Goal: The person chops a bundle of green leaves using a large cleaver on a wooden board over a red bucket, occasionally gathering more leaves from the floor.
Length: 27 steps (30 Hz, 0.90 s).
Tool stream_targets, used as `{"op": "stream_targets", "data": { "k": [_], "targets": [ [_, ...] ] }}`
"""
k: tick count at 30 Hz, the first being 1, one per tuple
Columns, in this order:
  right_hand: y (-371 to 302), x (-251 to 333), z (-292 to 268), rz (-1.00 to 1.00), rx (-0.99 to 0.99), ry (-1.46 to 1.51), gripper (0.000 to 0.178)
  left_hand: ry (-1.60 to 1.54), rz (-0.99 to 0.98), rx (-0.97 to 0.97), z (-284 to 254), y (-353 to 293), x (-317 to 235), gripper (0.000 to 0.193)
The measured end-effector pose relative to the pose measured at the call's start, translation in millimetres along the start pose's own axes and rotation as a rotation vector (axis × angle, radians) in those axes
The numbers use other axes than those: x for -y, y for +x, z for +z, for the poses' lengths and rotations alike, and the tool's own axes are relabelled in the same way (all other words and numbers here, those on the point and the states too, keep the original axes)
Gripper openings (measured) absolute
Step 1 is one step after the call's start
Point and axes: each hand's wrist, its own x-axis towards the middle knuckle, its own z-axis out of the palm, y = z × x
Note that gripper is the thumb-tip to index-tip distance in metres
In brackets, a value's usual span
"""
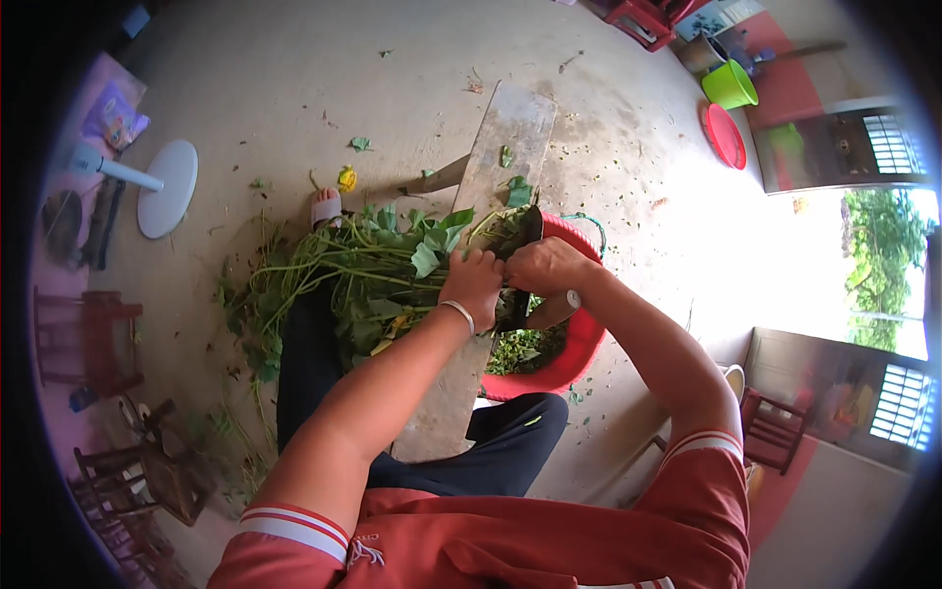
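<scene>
A big bundle of leafy green vines [343, 260] lies across a wooden bench [505, 128] and over my left thigh. My left hand [474, 285] is closed around the bundle near its right end, beside a dark blade [531, 226]. Close against it, my right hand [549, 265] has its fingers bent shut at the blade and the leaf ends; what they grip is hidden. A wooden handle [552, 311] with a pale round end sticks out below my right wrist. Under it, a red basin [586, 358] holds chopped greens [525, 348].
Leaf scraps and a yellow flower [346, 178] lie on the floor. At left stands a white round-based stand [167, 188], with wooden chairs [90, 344] along the wall. A green bucket [729, 85] and a red tub [724, 135] are at far right, near a bright doorway.
</scene>
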Motion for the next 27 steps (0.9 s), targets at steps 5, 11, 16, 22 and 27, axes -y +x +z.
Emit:
{"op": "stream_targets", "data": {
  "k": [5,11,16,22,27],
  "targets": [
    [-21.2,1.5,9.9,-0.038,-0.107,0.023,0.017,0.014,-0.001,-0.081,-4.9,-6.0,-4.5,0.031],
    [-18.2,2.8,7.0,0.121,-0.022,0.01,0.031,0.064,-0.004,0.041,-11.5,-3.0,-5.7,0.046],
    [-14.4,-1.7,5.0,0.103,0.065,-0.031,0.032,-0.009,0.003,-0.041,-11.6,-2.8,-3.7,0.041],
    [-6.6,-11.9,10.6,0.016,0.0,0.044,0.04,-0.076,0.034,0.124,-3.1,10.4,1.5,0.041],
    [-9.5,-3.8,6.8,0.118,0.076,0.055,0.018,0.025,-0.052,0.022,7.1,15.3,-7.8,0.021]
  ]
}}
